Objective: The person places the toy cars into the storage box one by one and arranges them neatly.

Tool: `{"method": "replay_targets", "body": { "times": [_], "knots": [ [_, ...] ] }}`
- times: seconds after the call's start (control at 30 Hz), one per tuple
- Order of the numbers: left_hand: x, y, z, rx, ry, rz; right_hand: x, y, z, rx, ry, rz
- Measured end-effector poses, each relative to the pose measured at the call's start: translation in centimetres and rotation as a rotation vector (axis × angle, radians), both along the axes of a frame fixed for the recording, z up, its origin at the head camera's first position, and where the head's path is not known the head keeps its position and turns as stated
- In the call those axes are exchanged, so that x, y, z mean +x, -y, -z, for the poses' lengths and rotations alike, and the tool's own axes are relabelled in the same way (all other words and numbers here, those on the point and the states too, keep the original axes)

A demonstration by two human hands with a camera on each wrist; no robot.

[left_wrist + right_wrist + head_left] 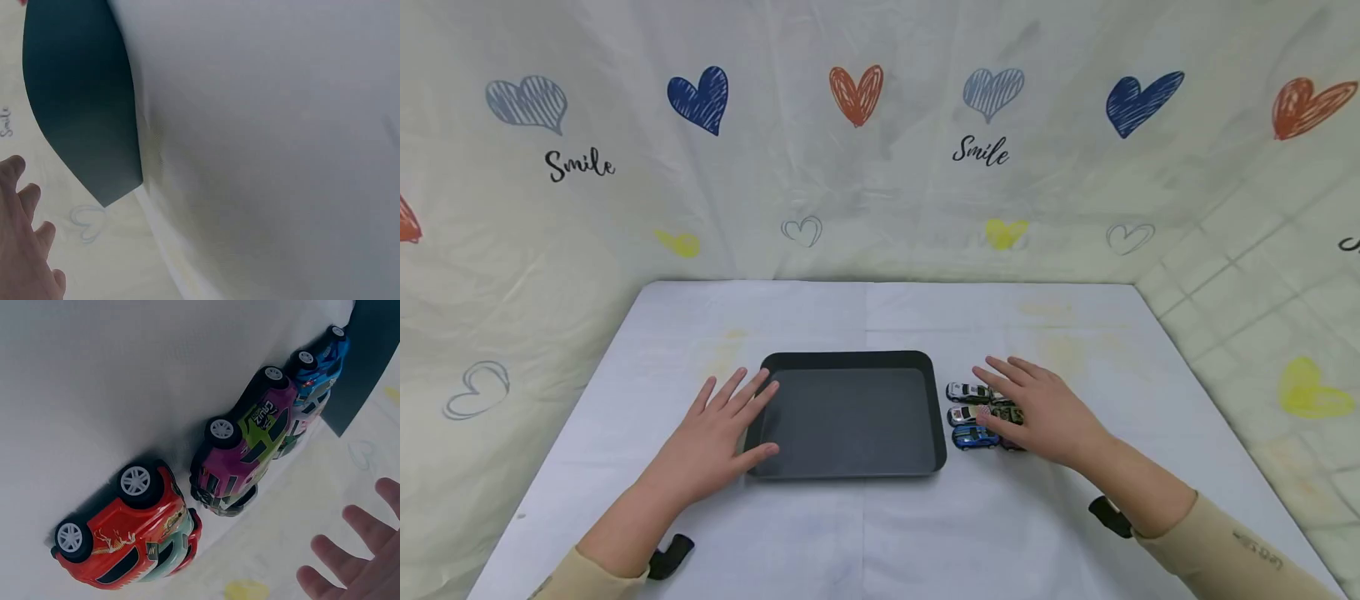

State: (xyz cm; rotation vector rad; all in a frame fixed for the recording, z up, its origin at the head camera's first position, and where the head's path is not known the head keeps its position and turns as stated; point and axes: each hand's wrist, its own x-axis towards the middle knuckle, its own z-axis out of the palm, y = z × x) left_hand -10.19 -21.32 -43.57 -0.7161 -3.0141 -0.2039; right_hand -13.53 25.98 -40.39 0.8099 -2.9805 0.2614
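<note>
A dark grey rectangular tray (850, 425) lies on the white-covered table. My left hand (715, 442) is spread over its left edge, fingers extended and overlapping the rim in the head view. On the tray's right, several small toy cars stand close together in rows, among them a blue car (974, 437) and a white one (967, 392). My right hand (1045, 417) hovers over them with fingers apart, hiding part of the group. The right wrist view shows a red car (134, 531) and a purple-and-green car (250, 440) from the side. Neither hand holds anything.
White cloth (865, 542) covers the table. Behind and beside it hangs a pale curtain (917, 183) printed with hearts and the word Smile. Black straps (670, 557) show at both wrists below the sleeves.
</note>
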Motion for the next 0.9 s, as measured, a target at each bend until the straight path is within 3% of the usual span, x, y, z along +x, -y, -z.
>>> {"method": "replay_targets", "body": {
  "times": [0.2, 0.43, 0.9],
  "knots": [
    [0.3, 0.5, 0.4, 0.01, 0.023, -0.007, -1.2, 0.4, -0.2, -0.03, 0.05, -0.044],
    [0.7, 0.9, 0.6, 0.016, 0.076, -0.018, -2.7, 0.5, -0.4, -0.047, 0.16, -0.023],
    [0.8, 1.4, 1.3, 0.023, 0.125, -0.034, -5.5, 1.0, 0.1, 0.007, 0.308, -0.031]
  ]
}}
